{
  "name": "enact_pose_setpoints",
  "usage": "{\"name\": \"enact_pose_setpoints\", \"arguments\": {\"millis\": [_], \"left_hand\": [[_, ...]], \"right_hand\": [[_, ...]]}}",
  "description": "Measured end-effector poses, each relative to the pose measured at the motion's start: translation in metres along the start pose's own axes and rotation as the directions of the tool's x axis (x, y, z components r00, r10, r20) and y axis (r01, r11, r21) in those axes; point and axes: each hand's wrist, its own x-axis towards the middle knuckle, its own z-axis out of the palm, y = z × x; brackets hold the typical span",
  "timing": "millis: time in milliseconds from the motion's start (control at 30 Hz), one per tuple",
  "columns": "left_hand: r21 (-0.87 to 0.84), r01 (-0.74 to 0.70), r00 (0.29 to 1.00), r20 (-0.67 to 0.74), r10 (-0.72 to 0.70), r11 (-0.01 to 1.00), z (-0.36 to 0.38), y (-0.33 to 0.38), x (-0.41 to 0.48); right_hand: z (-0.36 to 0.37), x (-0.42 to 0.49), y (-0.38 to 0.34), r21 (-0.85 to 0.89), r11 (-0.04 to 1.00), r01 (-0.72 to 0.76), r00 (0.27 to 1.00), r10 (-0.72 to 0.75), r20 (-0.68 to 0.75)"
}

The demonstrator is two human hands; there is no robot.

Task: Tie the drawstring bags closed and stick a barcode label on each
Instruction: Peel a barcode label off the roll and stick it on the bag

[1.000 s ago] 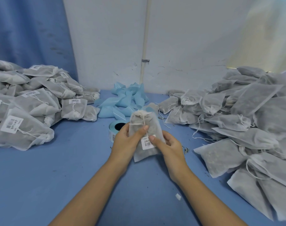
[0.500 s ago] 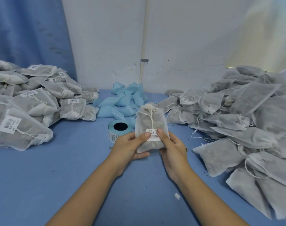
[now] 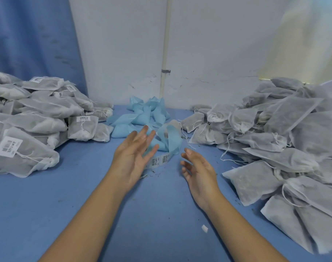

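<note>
Head view, looking down at a blue counter [image 3: 67, 205].

Left hand [image 3: 135, 154]: raised above the counter, palm turned inward, fingers straight and spread, gripping nothing. Its fingertips overlap the label strip in the view; contact cannot be confirmed.

Right hand [image 3: 197, 171]: palm up and turned inward, fingers loosely relaxed, gripping nothing. It is apart from the left hand, and blue counter surface shows between them.

Label strip [image 3: 159, 160]: lies on the counter between the two hands and just beyond them, with at least two white barcode labels visible. It runs back into a curled loop of pale blue backing tape [image 3: 171, 140].

Labelled bags [image 3: 29, 129]: a heap of grey-white mesh drawstring bags at the left of the counter, necks cinched, with white barcode labels visible on several.

Unlabelled bags [image 3: 275, 138]: a larger heap at the right, reaching from the wall to the near edge. Loose drawstrings trail from it onto the counter. No labels are visible on these.

Crumpled blue backing paper [image 3: 142, 114]: piled against the wall, between the two heaps.

Other: a small white scrap [image 3: 204, 228] on the counter near the right forearm, and dark crumbs scattered around the hands. Behind are a white wall with a vertical pipe [image 3: 166, 44] and a blue curtain [image 3: 29, 44] at the left.
</note>
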Motion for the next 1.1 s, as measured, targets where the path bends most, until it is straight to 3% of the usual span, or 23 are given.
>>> {"name": "enact_pose_setpoints", "arguments": {"millis": [100, 200, 333, 433, 567, 767, 967, 1100], "left_hand": [[0.161, 0.045, 0.998, 0.042, -0.052, 0.986, 0.006, -0.007, -0.002], [0.406, 0.063, 0.993, 0.064, -0.097, 0.912, 0.017, -0.016, -0.008], [0.506, 0.065, 0.990, 0.076, -0.119, 0.860, 0.029, -0.029, -0.012], [0.524, 0.069, 0.986, 0.094, -0.138, 0.849, 0.038, -0.037, -0.011], [0.530, 0.068, 0.985, 0.101, -0.143, 0.845, 0.048, -0.046, -0.007], [0.507, 0.075, 0.989, 0.075, -0.131, 0.859, 0.060, -0.051, -0.002], [0.493, 0.092, 0.991, 0.039, -0.128, 0.865, 0.058, -0.055, 0.000], [0.491, 0.106, 0.992, 0.011, -0.128, 0.864, 0.054, -0.055, 0.001]], "right_hand": [[-0.002, 0.002, -0.001, 0.008, 0.999, 0.046, 0.999, -0.045, -0.029], [-0.005, 0.007, -0.006, -0.100, 0.978, 0.183, 0.975, -0.194, -0.110], [-0.008, 0.011, -0.023, -0.260, 0.872, 0.415, 0.851, -0.473, -0.227], [-0.012, 0.012, -0.037, -0.270, 0.816, 0.512, 0.775, -0.574, -0.264], [-0.020, 0.019, -0.051, -0.172, 0.853, 0.493, 0.771, -0.520, -0.368], [-0.039, 0.027, -0.069, -0.094, 0.930, 0.356, 0.834, -0.361, -0.416], [-0.043, 0.026, -0.069, -0.155, 0.924, 0.349, 0.839, -0.381, -0.388], [-0.037, 0.024, -0.064, -0.144, 0.894, 0.424, 0.809, -0.446, -0.382]]}}
